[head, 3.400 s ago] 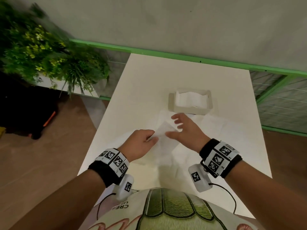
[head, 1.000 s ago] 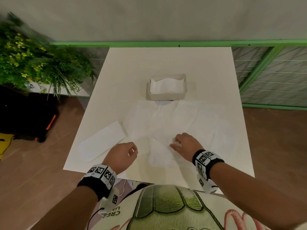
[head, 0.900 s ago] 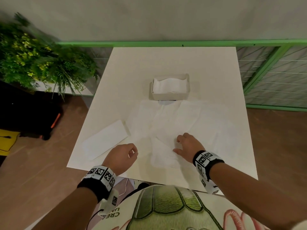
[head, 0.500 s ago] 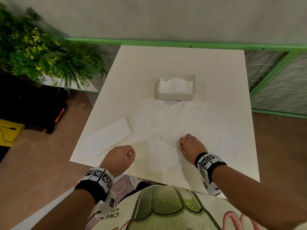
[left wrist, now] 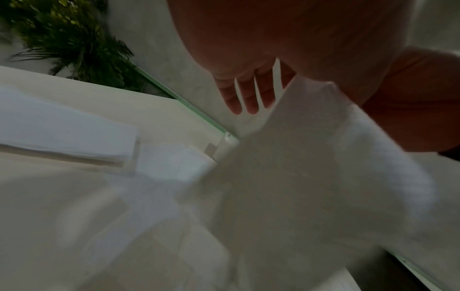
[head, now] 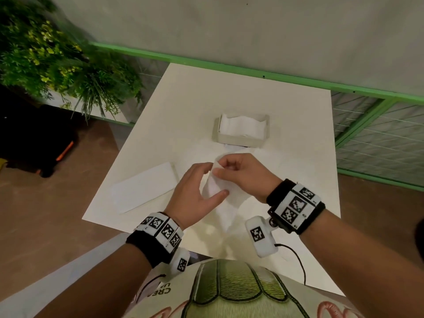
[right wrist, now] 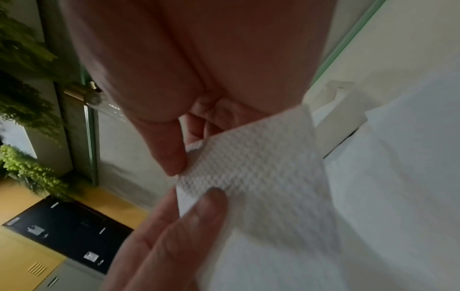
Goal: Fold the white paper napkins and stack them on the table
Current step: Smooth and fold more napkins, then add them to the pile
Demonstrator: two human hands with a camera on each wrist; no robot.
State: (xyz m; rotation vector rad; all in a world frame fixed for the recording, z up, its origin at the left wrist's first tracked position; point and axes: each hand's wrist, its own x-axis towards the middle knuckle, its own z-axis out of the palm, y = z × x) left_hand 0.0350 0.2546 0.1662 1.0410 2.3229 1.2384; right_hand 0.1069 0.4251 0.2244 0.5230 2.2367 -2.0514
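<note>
One white paper napkin point(head: 229, 203) hangs lifted above the white table point(head: 206, 99), its lower end trailing down toward the near edge. My right hand point(head: 218, 167) pinches its top corner between thumb and fingers. My left hand point(head: 214, 180) grips the left edge, thumb in front and fingers behind; the right wrist view shows that thumb on the embossed napkin point(right wrist: 261, 167). A folded napkin point(head: 144, 187) lies flat at the table's left. Unfolded napkins point(head: 286, 171) are spread under and right of my hands. The napkin box point(head: 241, 138) stands behind them.
A leafy plant point(head: 57, 65) stands off the table's far left corner. A green railing point(head: 252, 70) runs along the wall behind the table. A black bag point(head: 34, 138) sits on the floor at the left.
Both hands were low on the flat napkins near the front edge. They have since risen and come together, lifting one napkin off the table between them.
</note>
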